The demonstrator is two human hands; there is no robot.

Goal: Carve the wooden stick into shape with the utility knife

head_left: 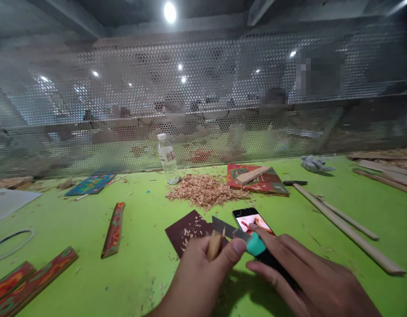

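Near the bottom centre, my left hand [203, 268] grips a short piece of wood [214, 245], its end pointing up between thumb and fingers. My right hand [299, 268] is closed round a utility knife [255, 245] with a teal and black handle. The knife's blade lies against the upper end of the wood, and my left thumb is by the base of the blade. Under the hands is a dark brown sheet [186, 230] with shavings on it. A phone [253, 221] with a lit screen lies just behind my right hand.
Behind sit a heap of shavings [205, 190], a water bottle [169, 160] and a painted board [278, 181] bearing a wood strip. Long sticks [342, 226] lie right. Painted strips [113, 230] are left on the green table [144, 246]. A perforated metal screen [203, 105] borders the back.
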